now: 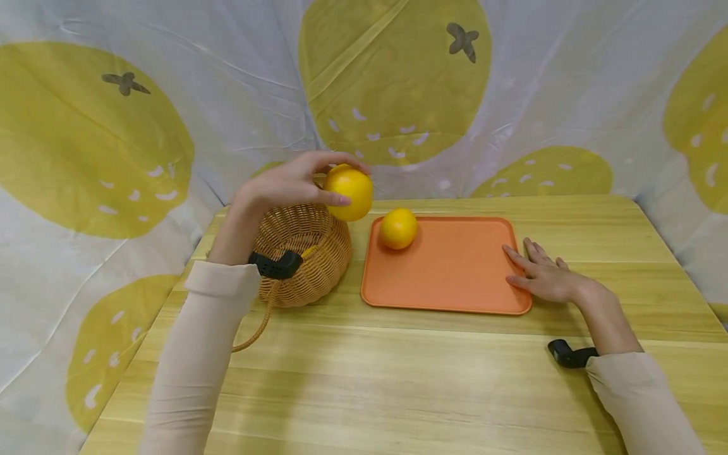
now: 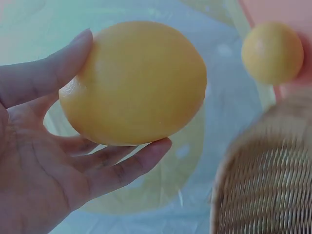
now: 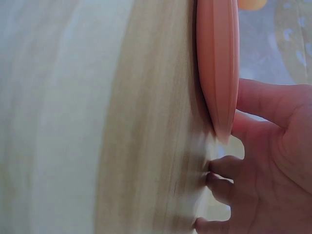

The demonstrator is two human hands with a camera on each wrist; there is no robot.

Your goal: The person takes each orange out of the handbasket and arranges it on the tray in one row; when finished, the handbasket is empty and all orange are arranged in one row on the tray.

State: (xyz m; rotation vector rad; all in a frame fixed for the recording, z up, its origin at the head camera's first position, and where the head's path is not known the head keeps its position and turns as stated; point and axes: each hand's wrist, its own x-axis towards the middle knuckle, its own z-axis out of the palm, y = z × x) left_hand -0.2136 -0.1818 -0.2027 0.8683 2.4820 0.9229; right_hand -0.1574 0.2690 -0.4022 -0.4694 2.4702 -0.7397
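Note:
My left hand (image 1: 296, 180) grips a yellow-orange, smooth-skinned orange (image 1: 351, 193) above the wicker basket's far right rim. In the left wrist view, the thumb presses one side and the fingers curl along the other. A second orange (image 1: 399, 229) sits in the upper left corner of the coral-coloured tray (image 1: 455, 268). Over at the tray's right edge rests my right hand (image 1: 548, 275), its fingers spread. Thumb and index finger touch the tray's rim in the right wrist view, while the other fingertips rest on the table.
The wicker basket (image 1: 330, 265) stands left of the tray, with a bit of something yellow (image 1: 309, 251) showing inside; the left forearm partly covers it. Its looped handle (image 1: 258, 332) hangs to the front. Behind the wooden table (image 1: 398, 385) hangs a fruit-printed curtain (image 1: 244, 82).

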